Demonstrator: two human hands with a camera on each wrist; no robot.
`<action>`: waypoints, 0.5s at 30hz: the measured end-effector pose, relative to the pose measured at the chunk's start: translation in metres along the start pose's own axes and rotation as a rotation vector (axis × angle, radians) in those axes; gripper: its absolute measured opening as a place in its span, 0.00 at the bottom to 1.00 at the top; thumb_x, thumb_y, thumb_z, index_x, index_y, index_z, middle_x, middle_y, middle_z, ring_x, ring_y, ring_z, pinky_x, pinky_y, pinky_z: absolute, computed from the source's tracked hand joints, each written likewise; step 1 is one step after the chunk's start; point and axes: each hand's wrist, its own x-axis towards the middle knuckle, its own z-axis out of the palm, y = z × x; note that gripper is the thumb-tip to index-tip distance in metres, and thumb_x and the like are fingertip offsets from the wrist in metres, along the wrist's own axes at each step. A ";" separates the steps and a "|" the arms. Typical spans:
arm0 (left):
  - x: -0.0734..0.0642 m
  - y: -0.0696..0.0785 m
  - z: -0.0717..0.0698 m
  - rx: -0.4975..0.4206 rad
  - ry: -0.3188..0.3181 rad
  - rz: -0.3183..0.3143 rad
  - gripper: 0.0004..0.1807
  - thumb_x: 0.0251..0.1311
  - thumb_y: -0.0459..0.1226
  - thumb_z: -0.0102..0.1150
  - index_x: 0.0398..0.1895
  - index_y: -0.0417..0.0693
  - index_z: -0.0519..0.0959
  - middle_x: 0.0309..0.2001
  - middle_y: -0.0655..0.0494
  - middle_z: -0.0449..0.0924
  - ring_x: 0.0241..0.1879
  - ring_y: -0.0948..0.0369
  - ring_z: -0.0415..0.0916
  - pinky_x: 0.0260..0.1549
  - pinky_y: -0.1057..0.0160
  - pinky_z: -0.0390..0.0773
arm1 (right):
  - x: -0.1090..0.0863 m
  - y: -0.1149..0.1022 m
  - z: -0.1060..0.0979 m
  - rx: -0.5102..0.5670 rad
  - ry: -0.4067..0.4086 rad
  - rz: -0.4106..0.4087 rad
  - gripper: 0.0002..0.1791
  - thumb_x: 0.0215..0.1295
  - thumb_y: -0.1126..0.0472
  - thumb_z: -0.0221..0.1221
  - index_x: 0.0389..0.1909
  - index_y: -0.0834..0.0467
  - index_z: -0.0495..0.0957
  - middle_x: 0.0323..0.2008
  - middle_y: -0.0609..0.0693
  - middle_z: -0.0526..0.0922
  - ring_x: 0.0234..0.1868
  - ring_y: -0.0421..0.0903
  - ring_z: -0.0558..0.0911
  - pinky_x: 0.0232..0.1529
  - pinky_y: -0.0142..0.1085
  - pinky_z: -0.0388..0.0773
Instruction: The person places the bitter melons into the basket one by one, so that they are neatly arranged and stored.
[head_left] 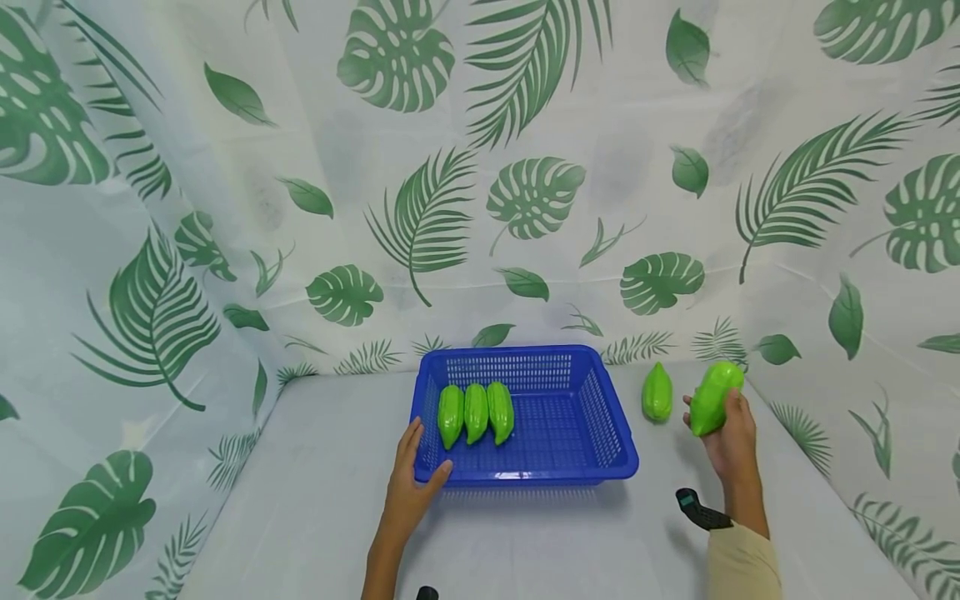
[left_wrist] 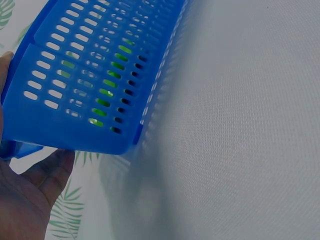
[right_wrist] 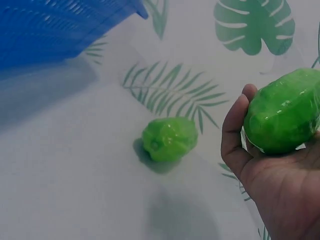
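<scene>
My right hand holds a bright green gourd, ridged and tapering to a point, above the surface right of the basket. Its fingers curl around one side in the right wrist view, where the held gourd looks glossy. Below it lies another green gourd. A blue plastic basket with slotted walls stands in the middle. Inside, at its left, three similar gourds lie side by side. My left hand rests at the basket's front left corner, fingers extended along the left rim and thumb spread toward the front.
Under everything is a white, textured table surface. A white sheet printed with green leaves hangs behind and on both sides. Black bands sit on both wrists; the right one shows fully in the head view.
</scene>
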 end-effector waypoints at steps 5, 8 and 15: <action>0.000 -0.002 0.000 0.008 0.004 0.011 0.45 0.62 0.55 0.60 0.76 0.47 0.55 0.78 0.57 0.48 0.77 0.46 0.45 0.70 0.39 0.54 | 0.001 0.004 0.000 0.094 -0.063 0.002 0.23 0.77 0.47 0.39 0.68 0.45 0.49 0.52 0.47 0.68 0.49 0.42 0.82 0.43 0.36 0.83; 0.000 -0.002 0.001 0.009 0.006 0.015 0.45 0.62 0.55 0.60 0.76 0.48 0.55 0.78 0.56 0.48 0.77 0.46 0.45 0.70 0.39 0.53 | 0.002 0.005 0.003 0.117 -0.047 0.009 0.24 0.77 0.50 0.43 0.68 0.45 0.50 0.53 0.47 0.69 0.50 0.42 0.81 0.44 0.37 0.83; 0.001 -0.002 0.000 0.000 0.006 0.014 0.45 0.62 0.55 0.60 0.76 0.48 0.55 0.78 0.57 0.48 0.77 0.46 0.45 0.70 0.38 0.53 | 0.007 0.009 0.018 -0.026 0.001 -0.007 0.33 0.73 0.57 0.53 0.73 0.49 0.49 0.56 0.45 0.63 0.50 0.39 0.81 0.44 0.34 0.85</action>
